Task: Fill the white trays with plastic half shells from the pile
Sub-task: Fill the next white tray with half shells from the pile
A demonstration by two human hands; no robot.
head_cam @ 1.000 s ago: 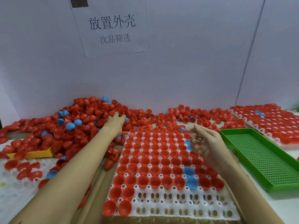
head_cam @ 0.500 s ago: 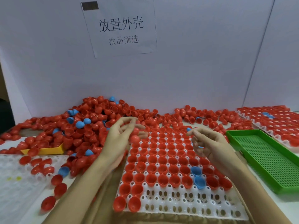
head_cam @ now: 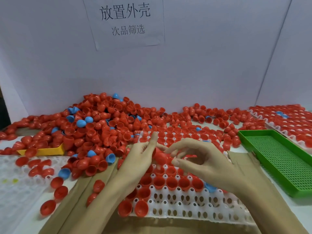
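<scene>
Head view: both hands over the white tray (head_cam: 177, 211); left hand (head_cam: 141, 159) holds red half shells (head_cam: 160, 157), index finger extended. Right hand (head_cam: 202, 159) fingers loosely curled, pinching toward them; contact unclear. Pile (head_cam: 101, 125) lies left, behind.

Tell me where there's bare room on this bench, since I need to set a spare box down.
Free: the green tray, nothing inside it; the brown cardboard strip between it and the white tray; and the cardboard nearest you, between the forearms. Crowded: the shell pile at back left, loose shells across the back, and the tray where both hands work.
</scene>
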